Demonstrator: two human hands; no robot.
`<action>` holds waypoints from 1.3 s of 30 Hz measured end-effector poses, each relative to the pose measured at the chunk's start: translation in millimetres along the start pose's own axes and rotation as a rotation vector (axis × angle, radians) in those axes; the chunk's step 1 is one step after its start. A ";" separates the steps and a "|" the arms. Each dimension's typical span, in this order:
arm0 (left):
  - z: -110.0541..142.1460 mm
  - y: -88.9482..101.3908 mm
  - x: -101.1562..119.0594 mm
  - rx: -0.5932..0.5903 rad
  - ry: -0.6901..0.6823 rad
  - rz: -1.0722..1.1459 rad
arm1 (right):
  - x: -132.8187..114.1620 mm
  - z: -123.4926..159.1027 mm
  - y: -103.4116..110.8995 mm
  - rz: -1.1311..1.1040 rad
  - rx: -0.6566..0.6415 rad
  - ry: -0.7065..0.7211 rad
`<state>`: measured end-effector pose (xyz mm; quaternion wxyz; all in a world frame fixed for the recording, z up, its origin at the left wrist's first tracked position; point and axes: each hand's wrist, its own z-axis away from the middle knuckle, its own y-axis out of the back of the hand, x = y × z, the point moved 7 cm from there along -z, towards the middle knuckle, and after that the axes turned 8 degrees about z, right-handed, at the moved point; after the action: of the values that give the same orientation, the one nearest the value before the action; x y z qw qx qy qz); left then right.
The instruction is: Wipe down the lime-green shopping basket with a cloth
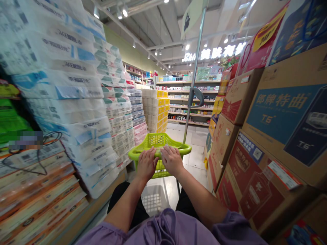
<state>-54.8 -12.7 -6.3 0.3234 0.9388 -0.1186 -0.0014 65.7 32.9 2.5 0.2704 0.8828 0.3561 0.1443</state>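
Note:
A lime-green shopping cart with a perforated plastic basket stands right in front of me. My left hand lies over the near handle bar, fingers curled forward around it. Close beside it, my right hand holds the same bar, a little to the right of the middle. Both fingertips point away from me, and the undersides of the fingers are hidden. The basket's far wall shows beyond my hands, but its floor is mostly out of sight.
Tall stacks of wrapped tissue packs line the left side. Liquor cartons are piled on the right. A metal pole with a grey bracket rises just beyond the cart. A tiled aisle leads to stocked shelves.

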 end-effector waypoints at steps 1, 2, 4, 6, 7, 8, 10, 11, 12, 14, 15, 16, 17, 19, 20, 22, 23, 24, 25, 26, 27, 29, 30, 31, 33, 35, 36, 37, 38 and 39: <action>0.4 0.1 -0.2 0.000 -0.001 0.001 | 8.7 1.6 1.9 0.005 0.011 -0.026; 0.6 0.2 -0.5 0.001 0.000 0.001 | 18.0 3.4 3.4 0.010 0.023 -0.053; 0.9 0.5 -0.5 0.002 0.003 -0.001 | 35.5 7.5 5.4 0.018 0.048 -0.099; 1.0 0.8 -0.1 0.001 0.009 -0.004 | 47.3 11.0 5.7 0.026 0.068 -0.119; 0.9 1.1 0.3 0.002 0.012 -0.006 | 50.6 12.2 5.2 0.029 0.075 -0.123; 0.9 1.5 0.6 0.005 0.014 -0.008 | 52.4 13.2 4.6 0.031 0.082 -0.127; 1.3 2.3 1.4 0.010 0.015 -0.013 | 52.6 14.6 3.3 0.032 0.093 -0.141; 1.6 2.8 1.9 0.013 0.012 -0.017 | 51.8 15.0 2.8 0.031 0.098 -0.151; 2.1 3.3 2.4 0.016 0.009 -0.021 | 50.6 15.3 2.2 0.029 0.099 -0.159; 3.1 4.4 3.7 0.019 0.004 -0.029 | 48.4 15.4 1.3 0.020 0.092 -0.170; 3.6 5.0 4.5 0.020 0.003 -0.033 | 47.6 15.1 0.9 0.016 0.083 -0.178; 3.9 5.6 5.1 0.020 0.007 -0.038 | 47.1 14.6 0.5 0.014 0.070 -0.190; 4.0 6.1 5.7 0.021 0.012 -0.041 | 46.8 13.9 0.1 0.015 0.056 -0.209; 3.9 7.0 7.0 0.022 0.021 -0.042 | 44.2 11.3 -0.7 0.019 0.023 -0.245; 3.7 7.2 7.6 0.024 0.024 -0.040 | 40.9 9.5 -1.1 0.019 0.007 -0.253; 3.4 7.3 8.6 0.024 0.023 -0.035 | 28.9 4.6 -1.6 0.009 -0.017 -0.228; 3.3 7.3 8.8 0.025 0.021 -0.034 | 20.6 1.9 -1.9 -0.001 -0.029 -0.195; 3.4 7.3 8.6 0.027 0.019 -0.033 | 11.5 -0.7 -2.5 -0.012 -0.044 -0.153; 3.5 7.2 8.3 0.028 0.017 -0.033 | 2.6 -3.0 -3.3 -0.021 -0.063 -0.111; 3.6 7.3 7.7 0.029 0.015 -0.032 | -5.4 -4.9 -4.4 -0.029 -0.085 -0.071; 3.8 7.2 7.1 0.028 0.012 -0.029 | -11.9 -6.2 -5.8 -0.036 -0.110 -0.036; 4.1 6.8 5.2 0.023 0.005 -0.023 | -18.1 -7.3 -8.1 -0.042 -0.155 0.006; 4.3 6.4 4.2 0.018 -0.001 -0.021 | -17.3 -6.9 -8.7 -0.040 -0.168 0.010; 4.3 5.7 3.0 0.012 -0.007 -0.021 | -14.0 -6.0 -8.8 -0.035 -0.175 0.006; 4.3 3.9 0.6 -0.001 -0.016 -0.024 | -0.2 -2.6 -7.7 -0.015 -0.173 -0.036; 4.0 2.4 -1.7 -0.007 -0.017 -0.028 | 22.0 2.4 -4.4 0.014 -0.154 -0.123; 3.8 1.9 -2.5 -0.008 -0.016 -0.029 | 34.5 5.0 -2.3 0.027 -0.143 -0.172; 3.4 1.4 -3.0 -0.009 -0.013 -0.028 | 46.5 7.4 -0.2 0.037 -0.136 -0.214; 3.0 1.1 -3.0 -0.010 -0.011 -0.026 | 56.8 9.1 1.5 0.041 -0.136 -0.240; 2.7 0.9 -2.8 -0.013 -0.009 -0.024 | 64.8 10.0 2.2 0.040 -0.146 -0.246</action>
<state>-58.0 -14.4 -8.0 0.3287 0.9381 -0.1088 -0.0102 117.1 73.6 -0.3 0.3728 0.8787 0.2909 0.0659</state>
